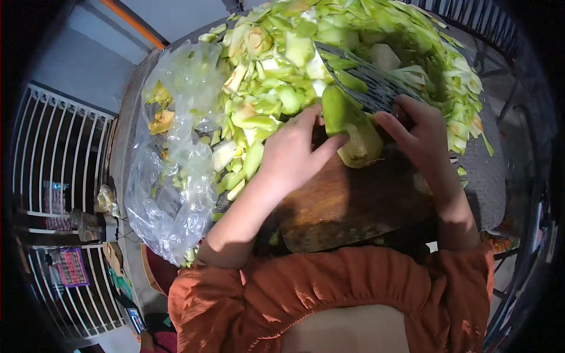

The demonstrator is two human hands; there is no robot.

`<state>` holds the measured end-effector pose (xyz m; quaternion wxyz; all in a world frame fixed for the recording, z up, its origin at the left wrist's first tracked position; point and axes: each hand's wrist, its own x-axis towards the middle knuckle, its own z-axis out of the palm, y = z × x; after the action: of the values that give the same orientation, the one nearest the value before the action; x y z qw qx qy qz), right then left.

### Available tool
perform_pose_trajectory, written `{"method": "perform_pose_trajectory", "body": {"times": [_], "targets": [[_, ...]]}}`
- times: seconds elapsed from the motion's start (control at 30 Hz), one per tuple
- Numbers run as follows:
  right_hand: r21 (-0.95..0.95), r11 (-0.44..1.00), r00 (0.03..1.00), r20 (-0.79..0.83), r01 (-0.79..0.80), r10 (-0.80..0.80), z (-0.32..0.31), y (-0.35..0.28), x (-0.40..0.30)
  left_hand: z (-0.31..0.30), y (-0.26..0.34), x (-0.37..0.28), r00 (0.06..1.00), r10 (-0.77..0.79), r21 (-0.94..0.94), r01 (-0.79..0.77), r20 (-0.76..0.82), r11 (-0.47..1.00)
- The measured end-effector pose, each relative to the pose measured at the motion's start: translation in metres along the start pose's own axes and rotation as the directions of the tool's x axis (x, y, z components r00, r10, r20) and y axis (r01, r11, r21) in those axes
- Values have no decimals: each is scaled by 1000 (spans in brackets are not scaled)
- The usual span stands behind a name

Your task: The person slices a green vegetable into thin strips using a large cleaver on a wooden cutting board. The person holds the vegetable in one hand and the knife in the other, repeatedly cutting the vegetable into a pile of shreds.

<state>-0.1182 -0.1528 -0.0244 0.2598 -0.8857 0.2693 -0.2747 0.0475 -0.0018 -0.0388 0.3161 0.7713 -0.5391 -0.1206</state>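
Note:
My left hand [295, 150] holds a large, partly peeled green fruit or vegetable [353, 128] above a wooden cutting board [326, 212]. In my right hand [415, 128] is the handle end of a wide-bladed knife [366, 79], its blade wet and pointing up and to the left, with green slices on and beside it. The fingertips of my right hand are close to the fruit's right side; whether they touch it I cannot tell. A large heap of green peels and slices [287, 92] lies beyond and to the left of the board.
A clear plastic bag [185, 176] with green and yellowish scraps lies left of the heap. The grey table [485, 176] shows at the right. White metal bars [57, 154] stand at the far left. Part of another person [161, 342] shows at the lower left.

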Motion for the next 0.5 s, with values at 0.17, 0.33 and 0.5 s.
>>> {"method": "perform_pose_trajectory", "body": {"times": [0.17, 0.33, 0.5], "targets": [[48, 998, 984, -177, 41, -32, -7, 13, 3, 9, 25, 25, 998, 12, -53, -8, 69, 999], [108, 989, 947, -317, 96, -58, -16, 12, 3, 46, 34, 39, 984, 120, -378, -61, 134, 924], [53, 983, 909, -392, 177, -142, -19, 16, 2, 69, 68, 36, 944, 321, -22, -320, 77, 947]]}}
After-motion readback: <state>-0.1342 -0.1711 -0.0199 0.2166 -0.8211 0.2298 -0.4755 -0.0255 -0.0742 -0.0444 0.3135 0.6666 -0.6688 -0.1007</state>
